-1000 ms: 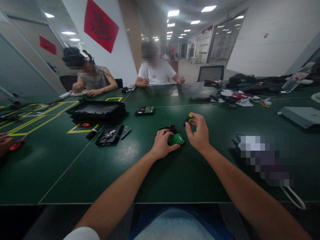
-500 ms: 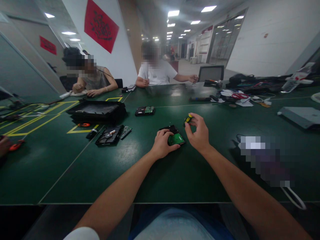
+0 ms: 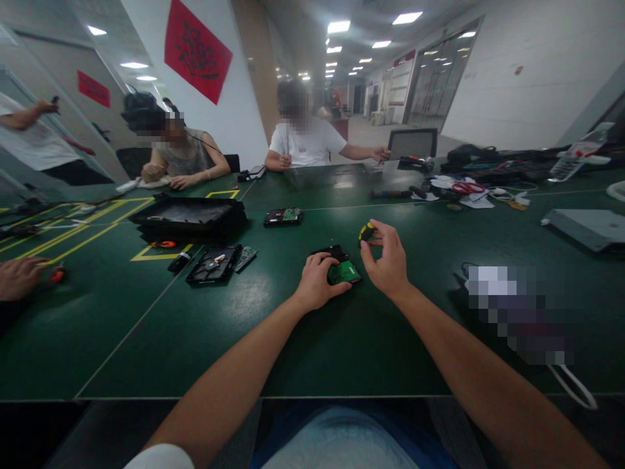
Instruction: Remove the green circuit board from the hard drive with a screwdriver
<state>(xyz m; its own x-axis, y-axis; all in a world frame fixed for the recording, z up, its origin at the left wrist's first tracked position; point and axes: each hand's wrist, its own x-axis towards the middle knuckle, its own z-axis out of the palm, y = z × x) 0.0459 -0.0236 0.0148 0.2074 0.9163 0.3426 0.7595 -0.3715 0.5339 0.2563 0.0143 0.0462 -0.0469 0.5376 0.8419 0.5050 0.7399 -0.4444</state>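
Note:
A hard drive (image 3: 346,271) with a green circuit board facing up lies on the green table in front of me. My left hand (image 3: 316,281) grips it, fingers over its left side and thumb along the near edge. Just to the right, my right hand (image 3: 388,257) pinches a screwdriver (image 3: 366,231) by its yellow-and-black handle between thumb and fingertips. The handle is tilted and stands above the table, beside the drive's right edge. I cannot make out the screwdriver's tip.
Left of the drive are an opened drive casing (image 3: 213,266), a loose circuit board (image 3: 245,258) and a black tray (image 3: 190,218). Another hard drive (image 3: 283,216) lies farther back. Cables and papers (image 3: 469,189) clutter the back right. A co-worker's hand (image 3: 22,279) rests far left.
The screwdriver handle has turned slightly in my right hand; my left hand stays put. At far left, a co-worker's hand has come farther in, and a standing person has appeared.

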